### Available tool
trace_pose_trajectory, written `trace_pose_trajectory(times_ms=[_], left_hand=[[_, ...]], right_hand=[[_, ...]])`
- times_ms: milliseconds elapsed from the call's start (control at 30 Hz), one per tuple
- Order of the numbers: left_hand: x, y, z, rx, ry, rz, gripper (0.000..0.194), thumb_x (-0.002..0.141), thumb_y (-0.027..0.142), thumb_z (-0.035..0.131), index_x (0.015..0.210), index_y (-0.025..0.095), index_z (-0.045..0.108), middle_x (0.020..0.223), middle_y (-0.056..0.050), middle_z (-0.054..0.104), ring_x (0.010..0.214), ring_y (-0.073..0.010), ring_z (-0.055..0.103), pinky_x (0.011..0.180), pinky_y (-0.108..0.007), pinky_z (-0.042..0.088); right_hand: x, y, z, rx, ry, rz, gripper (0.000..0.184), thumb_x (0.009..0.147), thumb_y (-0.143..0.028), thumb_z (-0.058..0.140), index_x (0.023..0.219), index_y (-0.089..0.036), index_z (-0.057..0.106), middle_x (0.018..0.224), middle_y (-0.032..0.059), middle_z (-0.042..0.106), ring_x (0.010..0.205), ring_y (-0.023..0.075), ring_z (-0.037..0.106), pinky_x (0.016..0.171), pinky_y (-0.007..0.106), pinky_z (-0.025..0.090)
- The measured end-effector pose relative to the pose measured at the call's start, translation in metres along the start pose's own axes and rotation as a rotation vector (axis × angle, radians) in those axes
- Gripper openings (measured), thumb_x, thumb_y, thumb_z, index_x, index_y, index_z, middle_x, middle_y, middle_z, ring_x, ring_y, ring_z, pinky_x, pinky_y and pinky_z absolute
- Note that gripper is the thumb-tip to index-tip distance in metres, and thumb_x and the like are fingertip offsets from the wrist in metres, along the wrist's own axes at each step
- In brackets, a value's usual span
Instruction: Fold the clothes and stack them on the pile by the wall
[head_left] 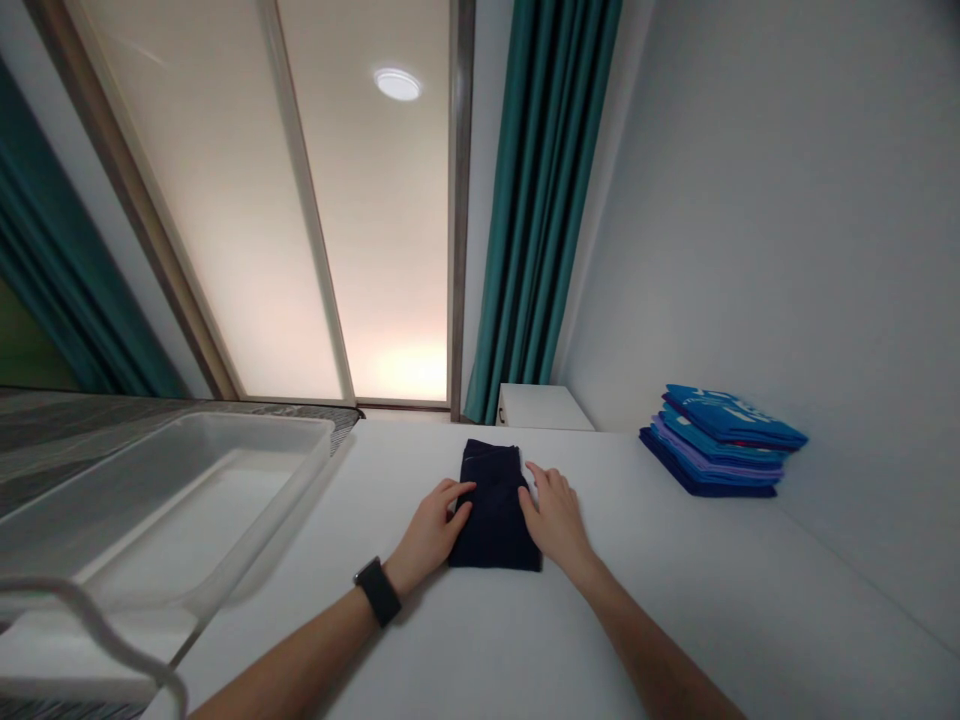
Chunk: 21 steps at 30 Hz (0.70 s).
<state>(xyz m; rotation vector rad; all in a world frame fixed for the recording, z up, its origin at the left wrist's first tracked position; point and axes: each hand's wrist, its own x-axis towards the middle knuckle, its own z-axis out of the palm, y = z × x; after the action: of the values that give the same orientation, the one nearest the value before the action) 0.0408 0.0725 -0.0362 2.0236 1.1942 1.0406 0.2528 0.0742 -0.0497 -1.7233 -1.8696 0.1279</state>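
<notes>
A folded dark navy garment (493, 500) lies on the white table (675, 590) in front of me. My left hand (435, 530) rests against its left edge, fingers curled onto the cloth, with a black watch on that wrist. On the garment's right edge my right hand (553, 515) lies flat, fingers stretched out. Neither hand lifts the garment.
A stack of folded blue and purple clothes (720, 440) sits at the right by the wall. At the left stands a clear plastic bin (172, 500). A small white box (544, 407) is at the far edge below a teal curtain (547, 200).
</notes>
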Motion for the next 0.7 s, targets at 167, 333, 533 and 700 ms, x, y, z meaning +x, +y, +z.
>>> trace_pose_trajectory(times_ms=[167, 333, 533, 700], left_hand=[[-0.002, 0.004, -0.001, 0.025, 0.007, 0.014, 0.029, 0.091, 0.027, 0.045, 0.113, 0.019, 0.064, 0.105, -0.008, 0.061, 0.088, -0.0181, 0.06, 0.077, -0.032, 0.053], [-0.004, 0.004, 0.001, 0.064, 0.033, 0.013, 0.032, 0.092, 0.026, 0.043, 0.118, 0.019, 0.06, 0.107, -0.008, 0.059, 0.079, -0.0162, 0.06, 0.078, -0.034, 0.053], [-0.004, -0.002, 0.001, 0.287, 0.0, 0.023, 0.032, 0.093, 0.026, 0.043, 0.121, 0.02, 0.059, 0.107, -0.008, 0.06, 0.091, -0.0197, 0.061, 0.084, -0.035, 0.049], [-0.001, -0.01, -0.001, 0.424, -0.066, 0.061, 0.032, 0.093, 0.026, 0.044, 0.119, 0.019, 0.062, 0.106, -0.008, 0.061, 0.096, -0.0212, 0.059, 0.087, -0.037, 0.047]], right_hand=[[0.012, 0.008, 0.014, 0.368, -0.094, 0.013, 0.046, 0.089, -0.023, 0.04, 0.135, -0.023, 0.041, 0.108, 0.0056, 0.065, 0.1, 0.0185, 0.061, 0.089, 0.034, 0.046], [0.017, 0.011, 0.022, 0.455, -0.029, -0.029, 0.049, 0.089, -0.022, 0.039, 0.138, -0.023, 0.037, 0.108, 0.0052, 0.064, 0.096, 0.0182, 0.06, 0.086, 0.034, 0.047], [0.014, 0.007, 0.009, 0.176, 0.005, -0.023, 0.047, 0.087, -0.02, 0.045, 0.134, -0.018, 0.044, 0.102, 0.0077, 0.062, 0.093, 0.0212, 0.059, 0.087, 0.038, 0.046], [-0.008, -0.024, -0.011, -0.093, 0.027, -0.313, 0.036, 0.092, -0.021, 0.04, 0.122, -0.016, 0.058, 0.126, 0.0139, 0.057, 0.12, 0.0254, 0.048, 0.104, 0.044, 0.036]])
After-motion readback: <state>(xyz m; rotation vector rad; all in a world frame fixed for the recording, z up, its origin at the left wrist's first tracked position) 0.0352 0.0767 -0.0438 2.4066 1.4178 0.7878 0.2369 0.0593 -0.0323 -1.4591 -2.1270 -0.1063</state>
